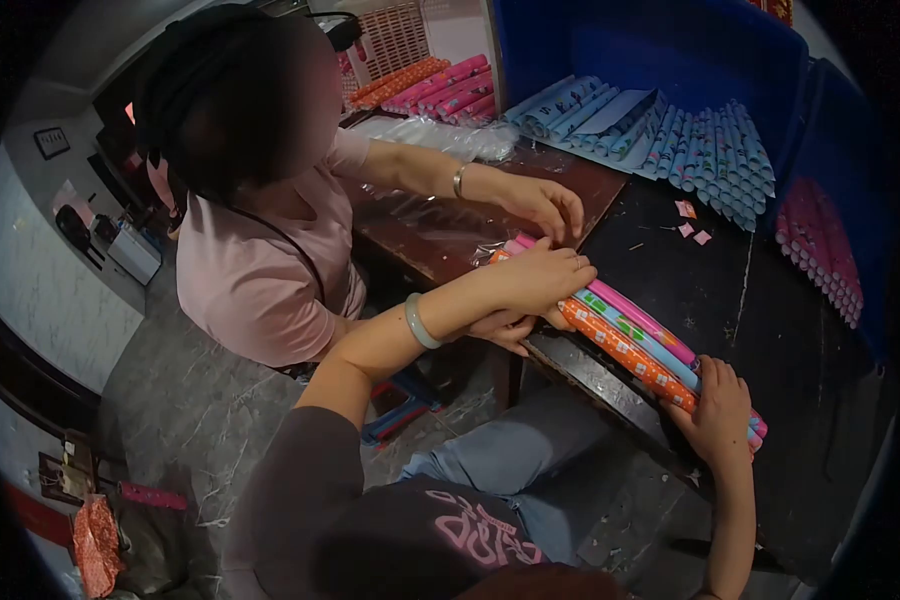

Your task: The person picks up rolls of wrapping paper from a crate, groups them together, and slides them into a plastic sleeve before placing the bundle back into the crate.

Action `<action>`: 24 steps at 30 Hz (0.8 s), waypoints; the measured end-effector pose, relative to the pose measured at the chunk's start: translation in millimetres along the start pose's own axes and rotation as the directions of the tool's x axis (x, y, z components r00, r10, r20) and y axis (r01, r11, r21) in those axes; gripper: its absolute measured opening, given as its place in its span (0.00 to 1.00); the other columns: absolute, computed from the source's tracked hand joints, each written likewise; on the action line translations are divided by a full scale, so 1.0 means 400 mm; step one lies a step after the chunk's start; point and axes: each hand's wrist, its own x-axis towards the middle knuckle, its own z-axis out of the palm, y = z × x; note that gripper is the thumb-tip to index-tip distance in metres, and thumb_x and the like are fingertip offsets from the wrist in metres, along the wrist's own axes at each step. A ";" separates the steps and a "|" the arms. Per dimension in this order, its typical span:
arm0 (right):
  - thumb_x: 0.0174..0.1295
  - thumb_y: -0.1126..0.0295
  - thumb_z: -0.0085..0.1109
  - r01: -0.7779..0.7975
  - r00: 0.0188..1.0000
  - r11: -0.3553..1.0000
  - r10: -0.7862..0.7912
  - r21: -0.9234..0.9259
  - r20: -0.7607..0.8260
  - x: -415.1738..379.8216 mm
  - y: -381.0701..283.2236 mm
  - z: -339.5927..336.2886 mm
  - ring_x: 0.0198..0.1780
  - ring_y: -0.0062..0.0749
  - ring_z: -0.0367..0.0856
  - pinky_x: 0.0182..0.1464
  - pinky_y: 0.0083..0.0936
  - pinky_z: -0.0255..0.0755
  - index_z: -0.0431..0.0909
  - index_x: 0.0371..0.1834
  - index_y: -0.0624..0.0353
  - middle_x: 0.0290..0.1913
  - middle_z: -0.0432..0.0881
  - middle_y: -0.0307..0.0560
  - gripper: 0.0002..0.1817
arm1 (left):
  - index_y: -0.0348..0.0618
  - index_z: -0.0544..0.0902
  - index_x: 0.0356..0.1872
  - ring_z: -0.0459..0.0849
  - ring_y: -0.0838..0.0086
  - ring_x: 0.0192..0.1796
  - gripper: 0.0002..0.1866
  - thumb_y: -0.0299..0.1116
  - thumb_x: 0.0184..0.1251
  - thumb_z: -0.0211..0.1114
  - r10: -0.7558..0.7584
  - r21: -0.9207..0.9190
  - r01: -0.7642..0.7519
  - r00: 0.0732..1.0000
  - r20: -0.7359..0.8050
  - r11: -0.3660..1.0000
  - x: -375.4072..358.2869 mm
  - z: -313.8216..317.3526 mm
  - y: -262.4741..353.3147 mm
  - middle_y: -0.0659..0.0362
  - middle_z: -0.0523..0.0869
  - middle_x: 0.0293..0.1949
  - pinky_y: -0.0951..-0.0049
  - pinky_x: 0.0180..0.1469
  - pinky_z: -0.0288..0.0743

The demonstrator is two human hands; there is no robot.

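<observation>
A bundle of patterned paper rolls (630, 335) in orange, blue and pink lies along the near edge of the dark table. My left hand (548, 275) grips the bundle's far end from above, its fingers closed over the rolls. Around the near end my right hand (715, 408) is wrapped, with pink roll ends showing past it. Clear plastic film (485, 250) touches the far end of the bundle. A co-worker's hand (545, 208) hovers just beyond that end, fingers bent. Their other hand (502, 328) is partly hidden below my left wrist.
Blue paper rolls (710, 160) are stacked at the back, with pink rolls (820, 250) at the right. More pink rolls (455, 90) and orange rolls (400, 82) lie beyond the co-worker (260, 250). Small pink packets (686, 230) rest on the black tabletop (690, 285).
</observation>
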 end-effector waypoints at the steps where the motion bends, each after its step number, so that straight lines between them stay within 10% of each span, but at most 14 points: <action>1: 0.48 0.51 0.70 -0.015 1.000 1.000 0.015 -0.002 0.002 -0.008 0.001 -0.007 0.55 0.48 0.73 0.57 0.39 0.66 0.68 0.59 0.68 0.53 0.75 0.55 0.40 | 0.40 0.74 0.47 0.78 0.62 0.51 0.37 0.59 0.44 0.72 0.014 -0.005 -0.014 1.000 0.001 1.000 0.008 -0.002 -0.001 0.55 0.79 0.45 0.61 0.49 0.65; 7: 0.49 0.50 0.70 -0.008 0.999 1.000 0.008 -0.006 0.035 -0.018 0.011 -0.014 0.55 0.46 0.73 0.56 0.38 0.66 0.68 0.59 0.68 0.53 0.75 0.54 0.40 | 0.36 0.66 0.65 0.72 0.57 0.61 0.44 0.55 0.53 0.72 -0.001 -0.159 0.026 0.988 0.152 0.987 0.016 -0.012 0.015 0.46 0.74 0.57 0.62 0.57 0.64; 10: 0.49 0.46 0.68 -0.012 0.999 0.999 0.013 -0.030 0.037 -0.013 0.014 -0.016 0.54 0.44 0.74 0.56 0.36 0.66 0.68 0.60 0.69 0.53 0.75 0.53 0.43 | 0.38 0.54 0.74 0.56 0.52 0.74 0.56 0.50 0.49 0.78 0.012 -0.803 0.032 0.999 0.049 0.596 0.000 -0.034 -0.065 0.45 0.59 0.71 0.58 0.75 0.46; 13: 0.49 0.45 0.68 -0.002 0.999 1.000 0.002 -0.013 0.045 -0.014 0.011 -0.018 0.53 0.43 0.74 0.55 0.36 0.66 0.69 0.59 0.68 0.51 0.75 0.53 0.43 | 0.38 0.57 0.73 0.57 0.50 0.74 0.55 0.50 0.46 0.78 0.184 -0.260 -0.145 0.974 0.134 0.955 -0.028 -0.112 -0.171 0.45 0.62 0.72 0.54 0.76 0.46; 18: 0.49 0.45 0.68 0.006 0.999 1.000 -0.006 0.009 0.038 -0.006 0.012 -0.018 0.52 0.43 0.74 0.53 0.35 0.66 0.70 0.56 0.67 0.50 0.75 0.52 0.40 | 0.35 0.70 0.63 0.73 0.51 0.62 0.43 0.43 0.44 0.78 0.142 -0.398 -0.001 0.935 0.324 0.917 -0.019 -0.072 -0.156 0.45 0.77 0.58 0.57 0.67 0.64; 24: 0.47 0.48 0.70 0.048 0.999 0.999 -0.048 0.022 0.005 0.023 0.005 -0.001 0.52 0.46 0.75 0.54 0.36 0.68 0.69 0.56 0.68 0.50 0.76 0.55 0.40 | 0.33 0.75 0.56 0.77 0.53 0.57 0.38 0.40 0.41 0.77 0.192 -0.436 -0.163 0.981 0.023 0.885 0.094 0.025 -0.004 0.45 0.80 0.52 0.60 0.61 0.69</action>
